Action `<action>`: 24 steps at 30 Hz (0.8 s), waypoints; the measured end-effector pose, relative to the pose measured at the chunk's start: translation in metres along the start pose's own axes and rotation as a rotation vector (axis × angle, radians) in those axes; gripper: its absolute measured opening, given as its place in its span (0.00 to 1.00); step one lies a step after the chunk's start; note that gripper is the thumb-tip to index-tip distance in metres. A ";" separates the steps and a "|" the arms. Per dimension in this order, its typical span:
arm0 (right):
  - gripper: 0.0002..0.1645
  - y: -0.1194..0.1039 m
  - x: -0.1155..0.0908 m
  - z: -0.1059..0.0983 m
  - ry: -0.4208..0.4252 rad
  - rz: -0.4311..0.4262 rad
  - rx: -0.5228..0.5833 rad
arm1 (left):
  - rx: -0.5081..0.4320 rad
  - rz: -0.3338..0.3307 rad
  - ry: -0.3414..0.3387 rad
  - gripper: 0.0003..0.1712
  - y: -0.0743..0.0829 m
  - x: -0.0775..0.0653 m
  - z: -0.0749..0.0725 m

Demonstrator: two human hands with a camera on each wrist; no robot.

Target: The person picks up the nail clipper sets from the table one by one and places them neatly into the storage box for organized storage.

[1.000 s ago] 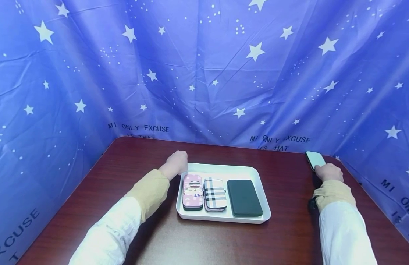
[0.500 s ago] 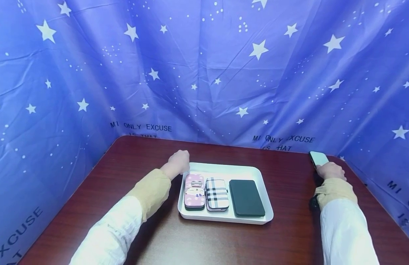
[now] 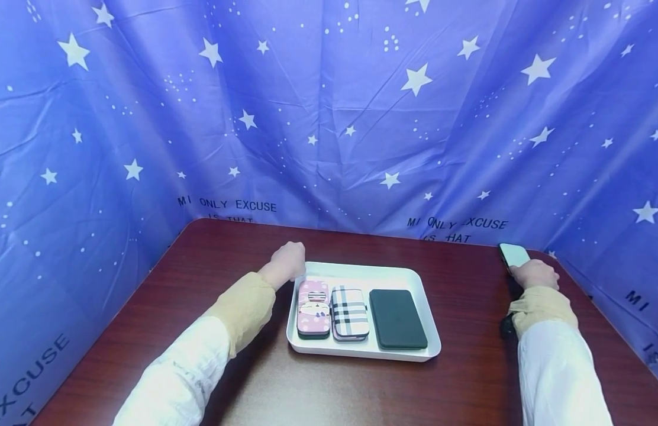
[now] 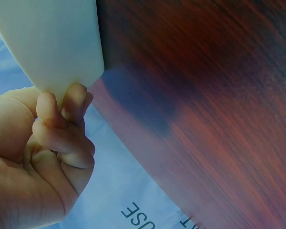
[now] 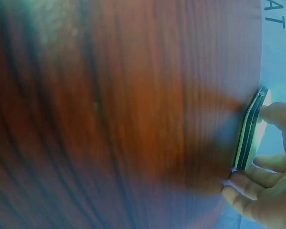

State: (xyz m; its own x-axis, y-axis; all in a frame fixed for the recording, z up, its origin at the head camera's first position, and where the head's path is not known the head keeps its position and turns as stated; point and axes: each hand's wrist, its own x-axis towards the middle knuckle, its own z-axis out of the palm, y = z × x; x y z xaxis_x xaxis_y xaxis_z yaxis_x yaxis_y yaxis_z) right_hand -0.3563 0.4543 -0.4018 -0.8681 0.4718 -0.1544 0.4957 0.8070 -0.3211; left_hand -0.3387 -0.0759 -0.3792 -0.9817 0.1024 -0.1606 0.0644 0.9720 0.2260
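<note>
My left hand [image 3: 288,261] pinches the far left corner of a white tray [image 3: 361,354]; in the left wrist view, thumb and fingers grip the tray wall [image 4: 52,45]. Inside the tray lie a pink cartoon-printed case [image 3: 313,310], a plaid case [image 3: 350,312] and a dark green flat case [image 3: 398,319], side by side. At the far right corner of the table, my right hand [image 3: 535,274] holds a pale mint flat case [image 3: 514,255] with rounded corners. Seen by the right wrist camera, fingers hold the mint case [image 5: 251,129] by its edges, and a dark band runs along its side.
The reddish-brown wooden table [image 3: 307,393] has rounded far corners. Blue curtains [image 3: 329,118] with white stars and lettering hang behind it and on both sides. A small black object [image 3: 507,325] shows beside the right sleeve.
The head view has turned slightly to the left. Both hands keep their grips, and the tray and cases have not visibly moved.
</note>
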 end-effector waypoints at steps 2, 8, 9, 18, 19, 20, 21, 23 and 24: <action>0.44 0.000 -0.001 0.000 0.005 0.003 0.001 | 0.003 -0.001 0.000 0.14 0.000 0.000 0.000; 0.49 0.000 -0.005 -0.003 -0.007 0.003 0.000 | 0.021 0.000 0.013 0.15 0.001 -0.001 0.000; 0.50 0.000 -0.006 -0.004 -0.012 0.009 0.004 | 0.021 0.001 0.014 0.16 0.001 -0.001 0.000; 0.52 -0.002 -0.020 -0.013 -0.032 0.061 0.090 | 0.003 -0.005 -0.003 0.14 0.001 -0.001 0.001; 0.51 -0.002 -0.021 -0.013 -0.019 0.045 0.086 | 0.003 -0.007 -0.003 0.14 0.000 0.000 0.001; 0.48 -0.002 -0.021 -0.013 -0.002 0.029 0.081 | 0.003 -0.009 -0.003 0.14 0.000 0.000 0.001; 0.46 -0.002 -0.020 -0.014 0.015 0.014 0.075 | 0.005 -0.011 -0.004 0.15 0.000 0.000 0.001; 0.44 -0.001 -0.020 -0.015 0.031 -0.007 0.068 | 0.007 -0.014 -0.003 0.16 -0.001 0.001 0.001; 0.43 0.000 -0.020 -0.015 0.035 -0.001 0.085 | 0.009 -0.015 -0.003 0.17 -0.001 0.001 0.001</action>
State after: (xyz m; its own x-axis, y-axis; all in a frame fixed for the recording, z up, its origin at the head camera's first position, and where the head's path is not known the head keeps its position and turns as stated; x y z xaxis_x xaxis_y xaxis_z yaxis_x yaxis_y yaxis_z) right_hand -0.3390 0.4500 -0.3845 -0.8663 0.4844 -0.1217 0.4896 0.7752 -0.3993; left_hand -0.3398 -0.0764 -0.3805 -0.9820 0.0885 -0.1669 0.0513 0.9753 0.2151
